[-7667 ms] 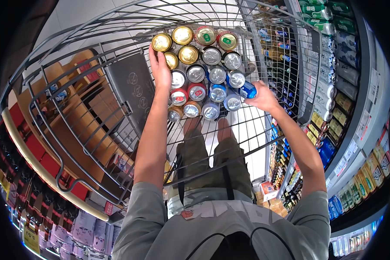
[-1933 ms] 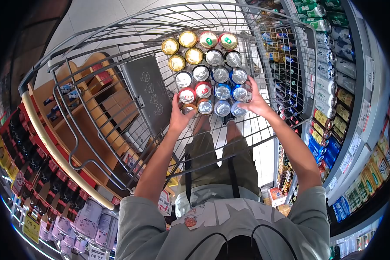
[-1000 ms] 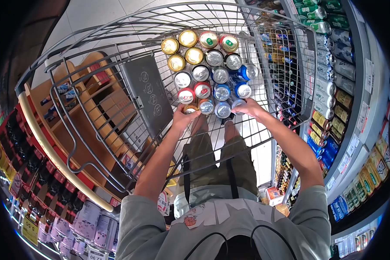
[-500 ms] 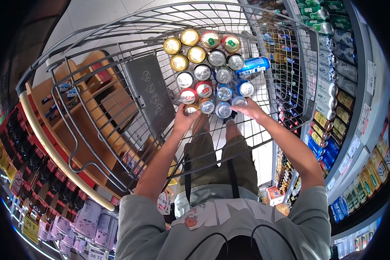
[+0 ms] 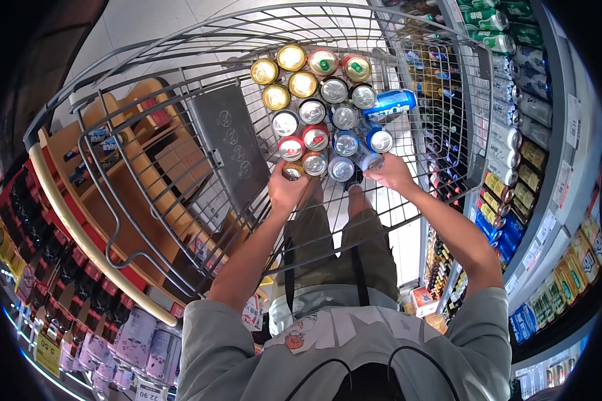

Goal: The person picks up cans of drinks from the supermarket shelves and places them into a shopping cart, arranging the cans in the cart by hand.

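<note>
Several upright drink cans stand packed in rows inside a wire shopping cart [image 5: 201, 40]. At the near left corner of the group, my left hand [image 5: 286, 190] has its fingers wrapped round a gold-rimmed can [image 5: 292, 172]. On the near right, my right hand [image 5: 393, 175] grips a pale blue can [image 5: 370, 160], which leans a little. Between them stand an orange-rimmed can [image 5: 314, 164] and another light blue can [image 5: 342, 170]. Behind are red-rimmed cans [image 5: 290, 148], silver-topped cans [image 5: 312, 111] and gold-topped cans [image 5: 304, 84]. One blue can [image 5: 390, 103] lies on its side, right of the group.
A grey plastic flap [image 5: 231, 140] borders the cans on the left, beside a wooden display stand [image 5: 124, 194]. Shelves of drink cans [image 5: 505, 140] run along the right. Packaged goods [image 5: 140, 341] hang at lower left, near the cart's pale handle [image 5: 80, 234].
My right hand and the pale blue can have shifted slightly, and the can now leans more. The near-row cans in the middle have slid a little left. My left hand stays at its can.
</note>
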### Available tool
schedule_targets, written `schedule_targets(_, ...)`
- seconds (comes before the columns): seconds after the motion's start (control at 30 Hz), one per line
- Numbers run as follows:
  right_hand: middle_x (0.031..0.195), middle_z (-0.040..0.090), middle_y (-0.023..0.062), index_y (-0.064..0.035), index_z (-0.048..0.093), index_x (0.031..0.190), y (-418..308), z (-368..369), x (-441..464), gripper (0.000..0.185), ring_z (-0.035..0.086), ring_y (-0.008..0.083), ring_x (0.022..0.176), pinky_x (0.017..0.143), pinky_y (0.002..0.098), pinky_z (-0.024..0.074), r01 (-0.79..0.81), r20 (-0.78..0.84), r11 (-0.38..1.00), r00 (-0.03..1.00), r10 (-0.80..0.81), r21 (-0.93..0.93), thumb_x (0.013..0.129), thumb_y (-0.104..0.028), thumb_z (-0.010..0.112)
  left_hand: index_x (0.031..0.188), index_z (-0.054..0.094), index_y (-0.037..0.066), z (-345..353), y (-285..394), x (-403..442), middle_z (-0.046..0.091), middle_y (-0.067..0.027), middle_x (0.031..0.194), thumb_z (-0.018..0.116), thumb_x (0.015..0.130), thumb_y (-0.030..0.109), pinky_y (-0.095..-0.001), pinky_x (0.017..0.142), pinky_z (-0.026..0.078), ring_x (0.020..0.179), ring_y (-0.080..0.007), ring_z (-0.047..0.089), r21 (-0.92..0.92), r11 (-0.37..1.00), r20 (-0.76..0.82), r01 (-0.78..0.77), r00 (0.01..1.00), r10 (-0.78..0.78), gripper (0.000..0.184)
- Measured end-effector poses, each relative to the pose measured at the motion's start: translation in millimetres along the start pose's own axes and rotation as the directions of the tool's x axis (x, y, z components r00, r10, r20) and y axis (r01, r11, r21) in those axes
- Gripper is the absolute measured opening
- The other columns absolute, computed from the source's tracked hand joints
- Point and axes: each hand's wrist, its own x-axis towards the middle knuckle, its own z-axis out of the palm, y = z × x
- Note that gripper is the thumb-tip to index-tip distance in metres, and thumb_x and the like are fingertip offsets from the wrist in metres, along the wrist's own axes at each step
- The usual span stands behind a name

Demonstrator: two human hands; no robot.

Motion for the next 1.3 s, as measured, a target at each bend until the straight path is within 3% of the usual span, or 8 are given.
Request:
schedule_targets(0.2,0.103,0.074,0.0186,-0.0023,0.067,0.112,8.7,0.6,-1.2,0.067,0.071,0.0354,0.097,0.086,0.0424,0.0562,0.037,-0.027,0.996,0.999,-0.039,-0.075,0.064,-0.047,0.083,0.134,0.054,-0.005,-7.0,14.4,-1.0,0.068,-0.0228,0.118,0.085,0.068,0.026,-0.0403,0.098,0.052,0.113,-0.0325,0.067,0.033,0.999,0.018,-0.02,1.0,0.019,0.079)
schedule_targets(0.37,0.123,0.068,0.0204,-0.0008,0.051,0.137,1.4,-2.7,-0.5,0.093,0.065,0.0364,0.116,0.098,0.0432,0.0519,-0.085,0.035,0.987,0.995,0.09,-0.134,0.065,-0.048,0.086,0.15,0.023,-0.004,-6.0,15.1,-1.7,0.055,-0.0242,0.136,0.091,0.065,0.009,-0.0414,0.108,0.045,0.126,-0.0337,0.057,-0.175,0.97,0.067,-0.17,0.981,0.184,0.111)
schedule_targets(0.53,0.163,0.017,0.0245,-0.0045,-0.002,0.159,22.4,22.5,8.0,0.14,0.027,0.037,0.15,0.117,0.0406,0.0359,0.254,-0.305,0.945,0.934,-0.185,0.206,0.059,-0.024,0.093,0.153,0.018,-0.003,-3.8,6.6,7.4,0.048,-0.0237,0.142,0.091,0.066,0.005,-0.0412,0.112,0.042,0.132,-0.0323,0.051,-0.245,0.939,0.066,-0.242,0.962,0.266,0.114)
schedule_targets(0.77,0.162,0.005,0.0319,-0.0082,-0.003,0.161,17.9,13.8,5.7,0.139,0.017,0.0431,0.152,0.116,0.0427,0.037,0.359,-0.316,0.925,0.898,-0.307,0.122,0.057,-0.011,0.091,0.157,0.01,0.0,-11.7,4.8,10.9,0.037,-0.0233,0.15,0.082,0.072,0.0,-0.0411,0.114,0.039,0.14,-0.0314,0.041,-0.29,0.941,0.145,-0.176,0.964,0.225,0.111)
schedule_targets(0.83,0.166,0.006,0.0223,-0.0033,-0.004,0.159,16.5,12.5,4.2,0.142,0.004,0.0387,0.155,0.125,0.0414,0.0178,0.408,-0.307,0.901,0.885,-0.35,0.149,0.057,-0.012,0.093,0.157,0.01,0.0,-14.0,12.0,8.6,0.037,-0.0233,0.151,0.082,0.073,0.0,-0.041,0.114,0.039,0.14,-0.0316,0.041,-0.318,0.937,0.159,-0.147,0.966,0.205,0.111)
schedule_targets(0.97,0.165,0.006,0.0224,-0.0035,-0.003,0.16,6.3,6.3,-2.0,0.136,0.003,0.0388,0.155,0.126,0.0421,0.0167,0.294,-0.237,0.936,0.94,-0.247,0.192,0.06,-0.011,0.09,0.157,0.01,-0.001,-16.0,17.9,5.6,0.037,-0.0233,0.15,0.079,0.076,0.002,-0.0417,0.115,0.038,0.14,-0.0333,0.041,-0.308,0.945,0.157,-0.11,0.974,0.164,0.106)
schedule_targets(1.13,0.162,0.009,0.0315,-0.0104,0.006,0.161,13.6,9.4,7.0,0.117,0.017,0.0442,0.152,0.12,0.0446,0.0282,0.463,-0.373,0.882,0.836,-0.403,0.084,0.07,-0.012,0.08,0.154,0.02,-0.002,-10.7,1.0,3.2,0.039,-0.0235,0.147,0.071,0.081,0.003,-0.043,0.115,0.035,0.137,-0.0355,0.042,-0.23,0.962,-0.011,-0.149,0.989,0.15,0.09)
schedule_targets(1.3,0.159,0.03,0.025,-0.0068,0.027,0.156,1.3,1.0,30.8,0.097,0.03,0.0419,0.147,0.12,0.0451,0.0279,0.507,-0.413,0.851,0.811,-0.415,0.14,0.076,-0.018,0.08,0.131,0.047,0.003,-26.2,33.9,-48.0,0.049,-0.0157,0.129,0.065,0.079,-0.002,-0.0394,0.099,0.042,0.117,-0.0292,0.05,0.079,0.967,-0.219,-0.241,0.942,0.253,0.055)
